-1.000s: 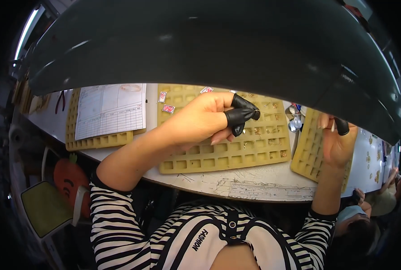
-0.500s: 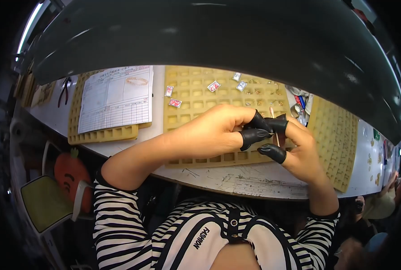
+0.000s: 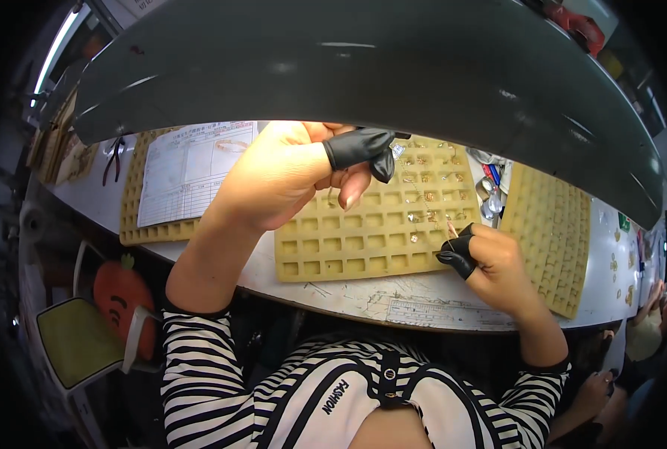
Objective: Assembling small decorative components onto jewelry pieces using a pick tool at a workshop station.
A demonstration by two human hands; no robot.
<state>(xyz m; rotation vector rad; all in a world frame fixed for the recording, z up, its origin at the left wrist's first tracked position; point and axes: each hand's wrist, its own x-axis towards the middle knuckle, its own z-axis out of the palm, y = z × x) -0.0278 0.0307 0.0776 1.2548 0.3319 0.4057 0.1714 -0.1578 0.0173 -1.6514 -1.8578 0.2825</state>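
My left hand (image 3: 288,165) is raised under the dark lamp hood, its thumb and forefinger in black finger cots pressed together. A fine chain (image 3: 421,193) appears to run from that pinch down toward my right hand (image 3: 490,262); its ends are hard to make out. At the tray's near right corner, my right hand is closed, with black finger cots on thumb and forefinger, around a thin stick (image 3: 451,229) whose tip pokes up. Below both hands lies a yellow compartment tray (image 3: 333,254), with small gold jewellery pieces (image 3: 427,177) in its right-hand cells.
The dark lamp hood (image 3: 348,67) spans the far side, low over the table. A printed sheet (image 3: 180,183) covers another tray at left, near pliers (image 3: 112,161). At right stand a further yellow tray (image 3: 546,239) and pens (image 3: 493,176). A ruler (image 3: 438,310) lies along the front edge.
My hands have moved apart from where they met over the tray. The left has risen far and left to the lamp hood; the right has dropped slightly toward me, with the stick still held.
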